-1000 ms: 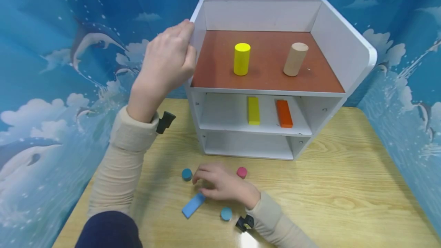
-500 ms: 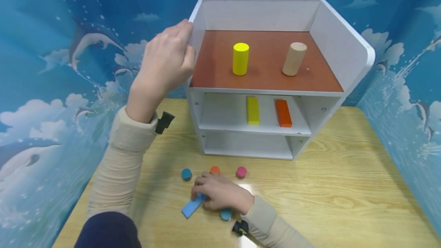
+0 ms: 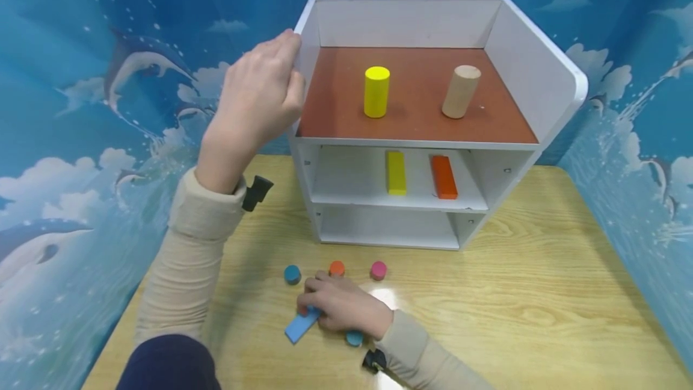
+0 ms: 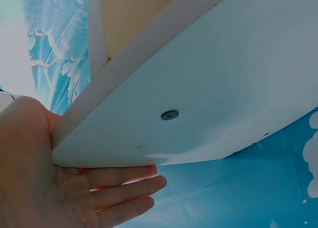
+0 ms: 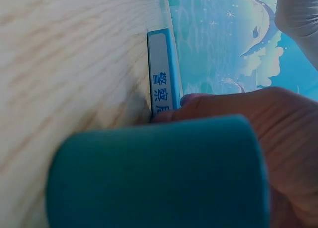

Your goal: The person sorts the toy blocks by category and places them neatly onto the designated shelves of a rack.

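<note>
My right hand (image 3: 346, 304) is low over the table, thumb and fingers pinching the upper end of a flat blue block (image 3: 301, 325). Blue characters show on a pale face of this block (image 5: 160, 69) in the right wrist view. A teal cylinder (image 5: 159, 173) looms in front of that hand there. My left hand (image 3: 257, 89) grips the left side panel of a white toy shelf (image 3: 400, 144) near its top. In the left wrist view, its fingers (image 4: 124, 193) lie along the panel's edge (image 4: 139, 59), and the thumb is mostly hidden behind it.
A yellow cylinder (image 3: 376, 92) and a plain wooden one (image 3: 461, 92) stand on the brown top. Yellow (image 3: 396, 173) and orange (image 3: 444, 177) blocks lie on the middle shelf. Blue (image 3: 292, 274), orange (image 3: 337, 268) and pink (image 3: 378, 270) round pieces are on the table.
My right hand has come down onto the blue block and taken hold of its upper end, uncovering the orange round piece. The left hand keeps its place on the shelf.
</note>
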`<state>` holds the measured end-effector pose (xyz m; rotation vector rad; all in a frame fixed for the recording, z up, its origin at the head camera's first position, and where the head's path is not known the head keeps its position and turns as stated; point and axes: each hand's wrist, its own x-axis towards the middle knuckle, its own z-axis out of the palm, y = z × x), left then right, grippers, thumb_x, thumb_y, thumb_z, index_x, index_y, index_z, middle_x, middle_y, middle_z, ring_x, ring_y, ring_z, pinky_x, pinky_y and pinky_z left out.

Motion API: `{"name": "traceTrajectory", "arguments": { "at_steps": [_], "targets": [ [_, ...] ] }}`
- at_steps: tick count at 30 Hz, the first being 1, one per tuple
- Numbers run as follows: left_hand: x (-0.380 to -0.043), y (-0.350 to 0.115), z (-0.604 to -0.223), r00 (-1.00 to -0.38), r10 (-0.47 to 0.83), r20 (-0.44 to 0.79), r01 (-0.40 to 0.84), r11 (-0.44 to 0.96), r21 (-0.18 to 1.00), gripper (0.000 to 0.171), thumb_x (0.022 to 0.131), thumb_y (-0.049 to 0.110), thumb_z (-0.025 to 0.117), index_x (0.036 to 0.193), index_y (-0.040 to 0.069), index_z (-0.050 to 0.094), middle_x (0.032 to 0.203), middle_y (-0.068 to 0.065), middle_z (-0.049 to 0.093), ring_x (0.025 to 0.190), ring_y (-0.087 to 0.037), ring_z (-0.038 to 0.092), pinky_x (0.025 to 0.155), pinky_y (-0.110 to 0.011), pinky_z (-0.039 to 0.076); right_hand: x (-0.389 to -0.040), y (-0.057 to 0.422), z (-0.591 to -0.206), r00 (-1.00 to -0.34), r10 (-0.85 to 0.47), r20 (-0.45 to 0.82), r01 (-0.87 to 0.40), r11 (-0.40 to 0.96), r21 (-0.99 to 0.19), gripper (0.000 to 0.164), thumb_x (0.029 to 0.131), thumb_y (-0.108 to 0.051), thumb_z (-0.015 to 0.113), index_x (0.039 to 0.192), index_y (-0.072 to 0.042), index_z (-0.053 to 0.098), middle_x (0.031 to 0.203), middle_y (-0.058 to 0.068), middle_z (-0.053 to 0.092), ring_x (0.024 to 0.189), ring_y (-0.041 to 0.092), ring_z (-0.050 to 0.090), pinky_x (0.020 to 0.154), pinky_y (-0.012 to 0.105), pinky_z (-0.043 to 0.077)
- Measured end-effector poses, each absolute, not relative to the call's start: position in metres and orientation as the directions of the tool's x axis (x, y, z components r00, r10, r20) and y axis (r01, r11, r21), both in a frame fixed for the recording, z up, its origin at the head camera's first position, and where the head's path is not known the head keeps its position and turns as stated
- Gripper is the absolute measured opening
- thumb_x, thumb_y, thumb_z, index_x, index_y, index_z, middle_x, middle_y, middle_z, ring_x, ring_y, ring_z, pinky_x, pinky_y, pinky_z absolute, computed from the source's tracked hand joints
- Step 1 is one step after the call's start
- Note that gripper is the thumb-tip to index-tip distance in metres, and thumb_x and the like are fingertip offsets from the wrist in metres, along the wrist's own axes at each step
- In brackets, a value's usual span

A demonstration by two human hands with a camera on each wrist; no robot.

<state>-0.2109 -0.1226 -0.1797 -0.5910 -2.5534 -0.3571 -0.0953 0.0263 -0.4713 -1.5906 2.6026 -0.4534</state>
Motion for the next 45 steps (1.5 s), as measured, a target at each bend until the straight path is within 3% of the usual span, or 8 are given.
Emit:
{"name": "traceTrajectory", "arguments": {
  "at_steps": [18, 24, 31, 39, 45],
  "targets": [
    [-0.21, -0.124, -0.179, -0.789, 0.341, 0.511, 0.468, 0.873, 0.139, 0.052, 0.101, 0.018, 0.031, 0.149, 0.001, 0.041, 0.155, -0.016, 0.038, 0.138, -0.034, 0.042, 0.11, -0.051, 0.038, -0.094, 0.025, -0.463, -0.415, -0.903, 0.109, -0.877, 0.366, -0.312, 0.02, 0.082, -0.029, 0.075, 0.101, -0.027, 0.068, 0.091, -0.014, 0.054, 0.084, 0.001, 0.044, 0.075, 0.014, 0.037],
    [-0.21, -0.124, -0.179, -0.788, 0.344, 0.51, 0.47, 0.872, 0.138, 0.052, 0.101, 0.018, 0.031, 0.149, 0.001, 0.042, 0.155, -0.016, 0.038, 0.138, -0.035, 0.043, 0.109, -0.052, 0.039, -0.096, 0.027, -0.456, -0.393, -0.902, 0.177, -0.897, 0.334, -0.29, 0.02, 0.083, -0.03, 0.073, 0.102, -0.026, 0.067, 0.089, -0.014, 0.049, 0.082, 0.001, 0.042, 0.077, 0.017, 0.039],
    [-0.211, -0.124, -0.179, -0.781, 0.346, 0.52, 0.475, 0.87, 0.134, 0.052, 0.101, 0.018, 0.031, 0.148, 0.001, 0.042, 0.154, -0.016, 0.039, 0.138, -0.034, 0.043, 0.108, -0.052, 0.04, -0.095, 0.033, -0.436, -0.399, -0.879, 0.261, -0.892, 0.307, -0.331, 0.024, 0.08, -0.025, 0.073, 0.104, -0.023, 0.067, 0.094, -0.009, 0.055, 0.085, 0.004, 0.048, 0.082, 0.017, 0.041],
    [-0.21, -0.123, -0.178, -0.786, 0.346, 0.512, 0.471, 0.872, 0.135, 0.052, 0.101, 0.018, 0.031, 0.15, 0.001, 0.041, 0.154, -0.016, 0.038, 0.139, -0.034, 0.042, 0.11, -0.051, 0.038, -0.102, 0.042, -0.421, -0.338, -0.813, 0.474, -0.932, 0.218, -0.29, 0.025, 0.075, -0.02, 0.071, 0.099, -0.019, 0.065, 0.082, -0.008, 0.046, 0.072, 0.004, 0.041, 0.068, 0.014, 0.036],
    [-0.21, -0.124, -0.179, -0.789, 0.347, 0.507, 0.468, 0.874, 0.132, 0.052, 0.101, 0.019, 0.03, 0.15, 0.001, 0.04, 0.155, -0.016, 0.038, 0.139, -0.034, 0.041, 0.11, -0.051, 0.038, -0.103, 0.047, -0.409, -0.349, -0.759, 0.55, -0.937, 0.263, -0.231, 0.025, 0.072, -0.021, 0.07, 0.096, -0.021, 0.065, 0.078, -0.01, 0.043, 0.069, 0.004, 0.039, 0.064, 0.015, 0.035]
  ]
}}
